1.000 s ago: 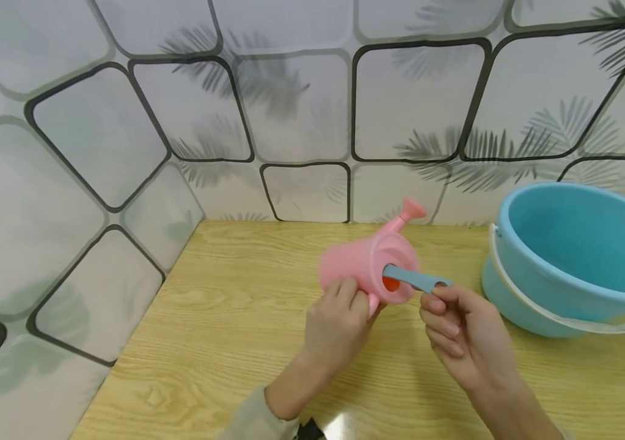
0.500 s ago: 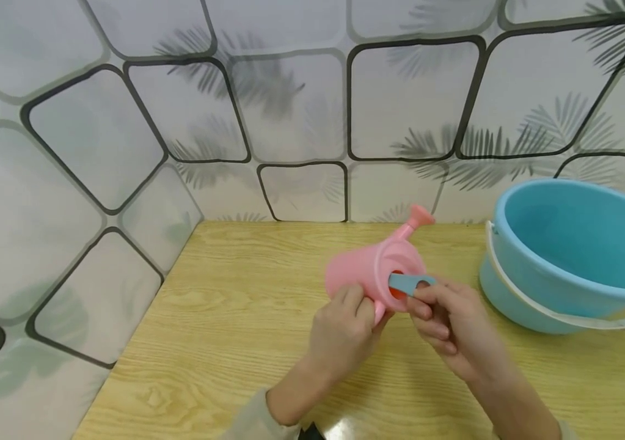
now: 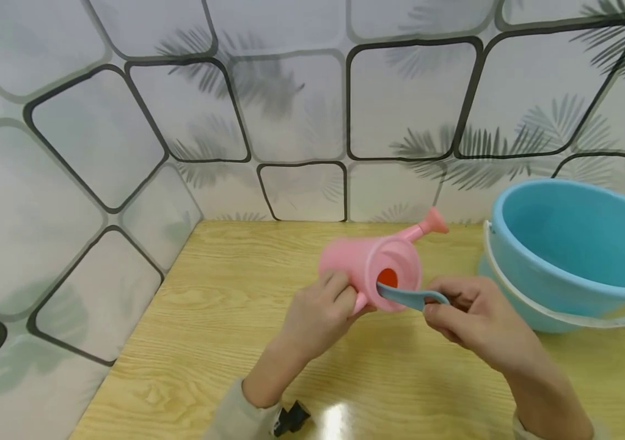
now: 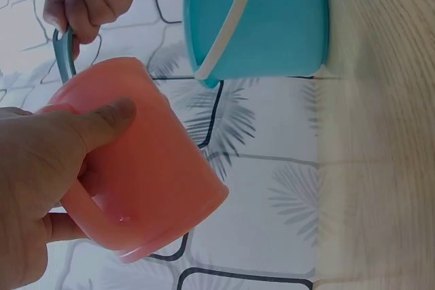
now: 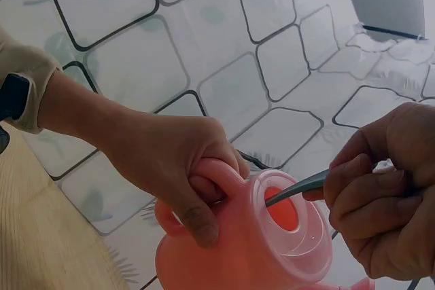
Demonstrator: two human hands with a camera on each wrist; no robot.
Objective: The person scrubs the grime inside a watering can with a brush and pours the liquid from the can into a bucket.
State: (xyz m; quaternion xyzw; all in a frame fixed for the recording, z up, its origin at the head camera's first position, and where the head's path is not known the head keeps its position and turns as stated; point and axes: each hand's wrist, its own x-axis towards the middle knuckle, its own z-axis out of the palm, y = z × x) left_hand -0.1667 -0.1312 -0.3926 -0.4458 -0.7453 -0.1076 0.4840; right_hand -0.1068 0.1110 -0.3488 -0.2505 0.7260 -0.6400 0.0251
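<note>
A pink toy watering can (image 3: 347, 260) is held tilted above the table, its top opening towards the right hand and its spout pointing back right. My left hand (image 3: 317, 318) grips its handle, the thumb lying along the can's side in the left wrist view. My right hand (image 3: 482, 321) pinches the looped end of a slim blue handle (image 3: 413, 299), whose far end goes into the can's opening. What that handle ends in is hidden inside. Orange-red shows through the opening (image 5: 282, 210) in the right wrist view.
A light blue bucket (image 3: 537, 293) with a white carrying handle (image 3: 551, 311) stands on the wooden table (image 3: 208, 305) to the right, close to my right hand. Patterned wall covering (image 3: 301, 110) rises behind and to the left.
The blue handle first went deeper into the can, then came partly back out. My right hand has turned over, back upward, and moved right. The can's spout has tipped lower and to the right.
</note>
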